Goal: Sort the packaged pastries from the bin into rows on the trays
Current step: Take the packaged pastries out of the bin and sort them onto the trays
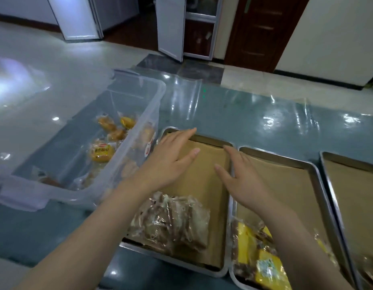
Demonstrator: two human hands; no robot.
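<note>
Head view: both hands hang over the leftmost metal tray (227,268), which is lined with brown paper. The left hand (171,162) has straight fingers spread over the tray's far left part, its grip holding nothing. The right hand (240,178) is likewise flat and spread near the tray's right rim, grip empty. A pile of clear-wrapped brown pastries (171,220) lies at the tray's near end. Yellow-wrapped pastries (258,258) lie at the near end of the middle metal tray (319,181). To the left on the teal tabletop (244,114) stands the clear plastic bin (139,130), with golden packaged buns (102,152) inside.
</note>
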